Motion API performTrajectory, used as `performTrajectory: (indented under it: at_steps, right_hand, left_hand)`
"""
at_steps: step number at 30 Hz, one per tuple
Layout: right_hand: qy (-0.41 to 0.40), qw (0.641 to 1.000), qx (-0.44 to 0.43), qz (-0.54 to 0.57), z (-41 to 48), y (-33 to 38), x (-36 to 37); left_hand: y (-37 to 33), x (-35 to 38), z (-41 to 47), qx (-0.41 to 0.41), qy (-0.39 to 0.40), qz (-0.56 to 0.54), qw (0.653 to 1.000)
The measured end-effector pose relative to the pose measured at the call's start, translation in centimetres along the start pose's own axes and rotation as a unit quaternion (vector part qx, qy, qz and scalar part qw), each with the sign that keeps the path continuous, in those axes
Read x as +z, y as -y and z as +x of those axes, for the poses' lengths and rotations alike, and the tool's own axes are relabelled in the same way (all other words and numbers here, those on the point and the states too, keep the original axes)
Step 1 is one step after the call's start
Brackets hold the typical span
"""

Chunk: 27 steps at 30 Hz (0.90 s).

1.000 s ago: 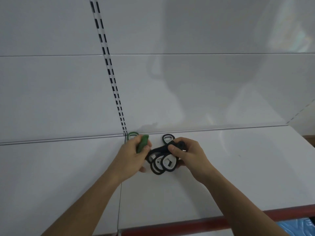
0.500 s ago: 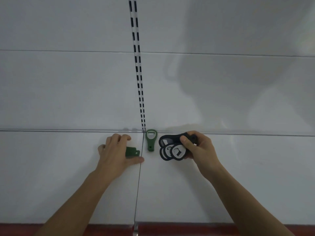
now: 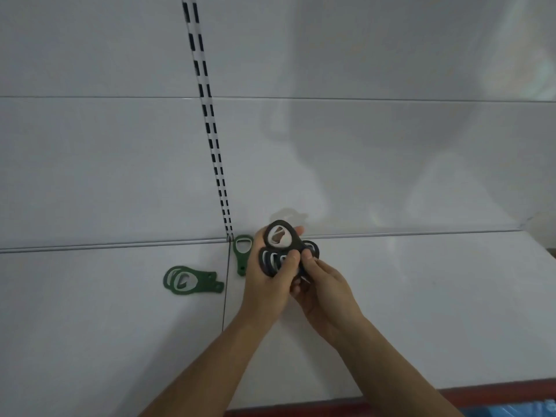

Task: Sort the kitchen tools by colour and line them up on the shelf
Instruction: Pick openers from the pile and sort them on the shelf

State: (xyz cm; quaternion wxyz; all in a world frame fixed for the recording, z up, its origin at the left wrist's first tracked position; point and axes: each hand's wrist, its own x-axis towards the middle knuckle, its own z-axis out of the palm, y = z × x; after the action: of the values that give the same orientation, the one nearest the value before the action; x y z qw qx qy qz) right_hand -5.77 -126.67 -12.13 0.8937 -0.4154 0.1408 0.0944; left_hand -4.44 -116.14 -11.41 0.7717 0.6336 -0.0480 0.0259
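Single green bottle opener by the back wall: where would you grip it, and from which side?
Probably pinch the single green opener by its narrow handle end, coming from above and the shelf front. It lies flat, ring head back by the wall, handle pointing forward. The left hand, holding the black openers, crowds its right side.

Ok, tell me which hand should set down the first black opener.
Right, probably: the right hand pinches the black openers from the side away from the green openers, so it could carry one along the shelf; the left hand grips the bunch nearer the green ones.
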Motion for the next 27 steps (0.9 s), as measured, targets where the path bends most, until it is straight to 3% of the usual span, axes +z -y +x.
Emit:
performTrajectory:
  at_steps: [5, 8, 10, 13, 16, 18, 20, 22, 24, 27]
  right_hand:
    - [0.010, 0.997, 0.016, -0.076, -0.3, 1.5, -0.3]
    - [0.004, 0.964, -0.016, -0.264, -0.1, 2.7, -0.8]
    - [-0.044, 0.889, -0.077, -0.449, 1.0, 3.7, -1.9]
    - [-0.113, 0.718, -0.156, -0.669, 3.7, 4.4, -3.5]
    - [-0.092, 0.610, -0.101, -0.781, 5.9, 4.0, -3.1]
    - [-0.074, 0.559, -0.067, -0.823, 6.9, 4.2, -2.3]
    - [-0.060, 0.549, -0.046, -0.832, 7.5, 4.8, -1.8]
    - [-0.044, 0.562, -0.025, -0.826, 7.8, 5.5, -1.8]
    - [-0.023, 0.566, -0.016, -0.824, 7.7, 6.2, -2.0]
    - [0.003, 0.568, -0.033, -0.822, 7.6, 6.8, -2.2]
  left_hand:
    - [-0.5, 0.5, 1.0, -0.057, -0.059, -0.086, 0.993]
    - [-1.0, -0.1, 1.6, -0.086, -0.065, -0.161, 0.981]
    - [-1.7, -0.8, 2.2, -0.110, -0.093, -0.220, 0.965]
    - [-1.5, -2.0, 3.0, -0.177, -0.141, -0.251, 0.941]
    - [-0.9, -2.5, 3.2, -0.222, -0.118, -0.220, 0.942]
    - [-0.7, -2.5, 3.1, -0.223, -0.080, -0.200, 0.951]
    - [-0.5, -2.5, 3.1, -0.181, -0.056, -0.136, 0.972]
    - [0.1, -2.5, 3.0, -0.107, -0.042, -0.044, 0.992]
    - [0.8, -2.3, 3.0, -0.055, -0.024, 0.027, 0.998]
    - [1.4, -1.4, 3.0, -0.013, 0.015, 0.051, 0.998]
